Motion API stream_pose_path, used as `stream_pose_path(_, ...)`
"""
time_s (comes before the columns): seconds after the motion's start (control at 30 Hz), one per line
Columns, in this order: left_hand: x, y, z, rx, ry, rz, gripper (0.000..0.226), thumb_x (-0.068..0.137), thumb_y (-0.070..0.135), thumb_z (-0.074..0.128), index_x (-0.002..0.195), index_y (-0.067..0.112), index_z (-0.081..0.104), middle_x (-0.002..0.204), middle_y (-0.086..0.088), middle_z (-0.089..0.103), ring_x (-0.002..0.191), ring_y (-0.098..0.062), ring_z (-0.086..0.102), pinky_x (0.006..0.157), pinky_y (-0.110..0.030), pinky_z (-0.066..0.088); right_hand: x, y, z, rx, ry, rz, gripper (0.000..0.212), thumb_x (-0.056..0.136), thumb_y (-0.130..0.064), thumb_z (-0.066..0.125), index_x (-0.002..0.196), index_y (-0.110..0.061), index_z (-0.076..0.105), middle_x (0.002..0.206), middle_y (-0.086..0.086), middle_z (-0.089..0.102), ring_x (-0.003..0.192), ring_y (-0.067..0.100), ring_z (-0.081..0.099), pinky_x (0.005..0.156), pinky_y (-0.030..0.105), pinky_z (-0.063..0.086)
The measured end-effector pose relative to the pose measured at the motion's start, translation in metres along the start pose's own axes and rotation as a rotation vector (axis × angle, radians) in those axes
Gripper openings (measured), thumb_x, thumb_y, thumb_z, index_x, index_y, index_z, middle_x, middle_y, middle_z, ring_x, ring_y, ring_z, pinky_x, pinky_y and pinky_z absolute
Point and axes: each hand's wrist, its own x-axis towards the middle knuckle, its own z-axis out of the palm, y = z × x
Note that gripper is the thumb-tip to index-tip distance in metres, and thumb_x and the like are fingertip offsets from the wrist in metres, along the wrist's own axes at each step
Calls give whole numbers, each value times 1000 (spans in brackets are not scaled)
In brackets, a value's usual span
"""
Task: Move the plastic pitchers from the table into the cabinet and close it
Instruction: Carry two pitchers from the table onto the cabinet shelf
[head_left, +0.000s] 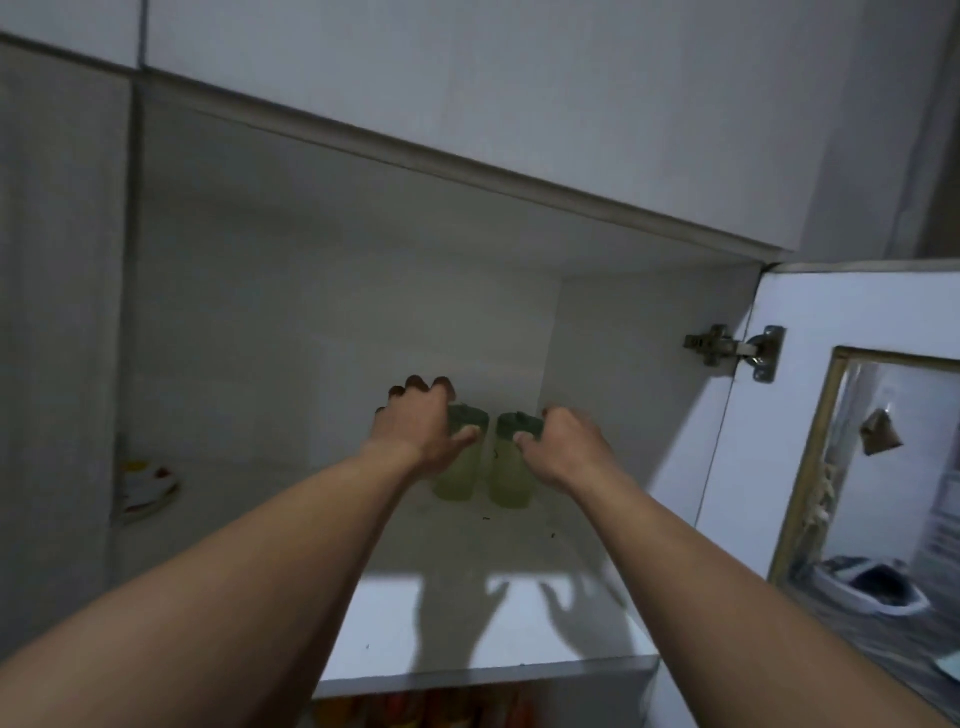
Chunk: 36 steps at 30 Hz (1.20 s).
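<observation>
Hands (415, 423) (563, 441) around two green pitchers (460, 467) (511, 475) inside cabinet (363, 322).

Two long bare arms show, with no sleeves on them from the elbows down. No watch, ring or band can be seen on either wrist. The bare left hand (415, 426) has dark painted nails on its fingertips (415, 382). The bare right hand (563, 441) has a dark nail too, though it looks blurry.
</observation>
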Motion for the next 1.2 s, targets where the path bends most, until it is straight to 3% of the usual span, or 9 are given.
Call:
stream_pose_path(0.2,-73,-7,-61,64,13,75,59,90,55,56,135,20,46,133,-13,50,117,-33,52,99,-42,45,-68,-33,-32,12,18,-92,50,89,-51,56,118,-9,60,126,19,61,119,40,55,99,48,50)
stream_pose_path(0.47,-223,-22,-165,221,144,-24,58,92,57,50,136,20,46,133,-13,53,123,-31,48,100,-44,43,-208,-93,-83,64,-48,-269,60,94,-52,49,136,-10,51,142,19,51,132,39,47,106,49,43)
stream_pose_path(0.6,-299,-41,-218,342,197,-143,65,92,61,43,141,18,42,140,-15,48,131,-32,42,107,-45,39,-276,-133,-97,121,-96,-372,66,95,-53,48,144,-10,44,148,18,46,136,39,43,109,50,40)
stream_pose_path(0.7,-348,-61,-248,424,139,-302,77,90,66,41,151,22,29,158,-19,26,147,-36,18,118,-52,22,-315,-166,-99,170,-137,-445,67,94,-53,49,148,-13,38,150,18,43,138,39,40,110,51,38)
stream_pose_path(0.87,-438,-100,-301,483,163,-469,76,95,62,33,157,24,10,164,-18,1,151,-36,-4,120,-56,7,-392,-239,-89,235,-190,-609,78,97,-56,43,160,-20,13,164,20,20,151,36,20,119,57,22)
stream_pose_path(0.97,-490,-127,-326,532,155,-567,76,97,61,29,157,24,2,164,-18,-6,151,-36,-9,119,-57,4,-440,-284,-73,282,-244,-690,79,98,-55,42,161,-23,7,166,20,8,154,35,11,120,59,14)
stream_pose_path(1.2,-613,-191,-387,567,147,-798,76,97,60,31,157,24,0,164,-18,-8,151,-36,-12,119,-58,1,-553,-372,-26,308,-424,-836,82,97,-45,50,161,-22,3,166,22,2,153,39,9,120,58,18)
